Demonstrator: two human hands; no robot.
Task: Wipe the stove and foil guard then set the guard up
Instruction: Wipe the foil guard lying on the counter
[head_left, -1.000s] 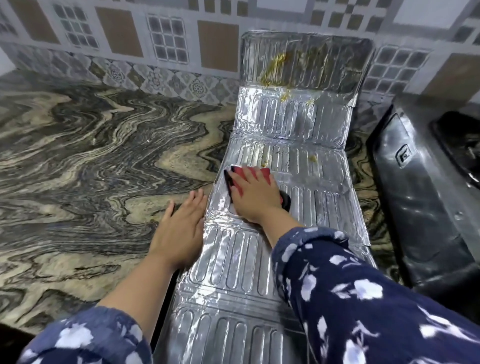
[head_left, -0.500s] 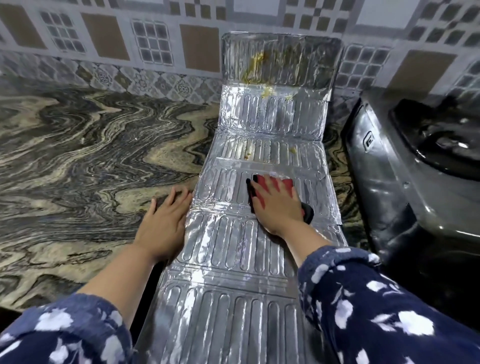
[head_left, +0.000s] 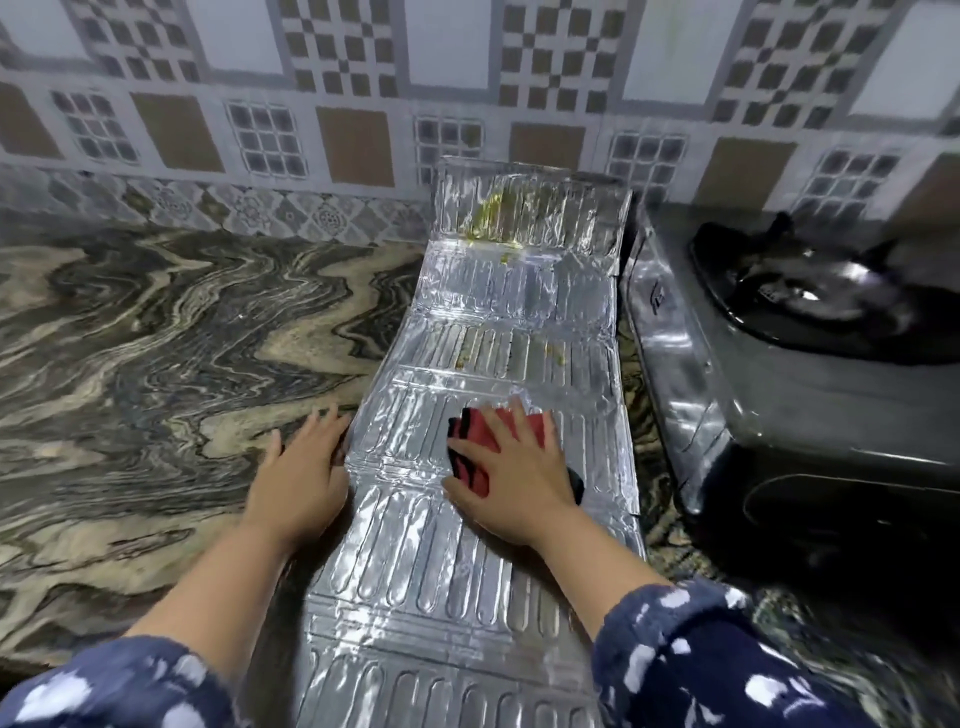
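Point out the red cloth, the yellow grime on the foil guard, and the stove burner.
red cloth (head_left: 475, 441): head view, on the bare part left of the fingers.
yellow grime (head_left: 488, 214): head view, on the smear on the guard's far panel.
stove burner (head_left: 810, 296): head view, on its black centre.

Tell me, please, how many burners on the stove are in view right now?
1. A single black burner sits on top of the stove, to the right of the foil guard. The stove runs past the right edge, so more may be hidden.
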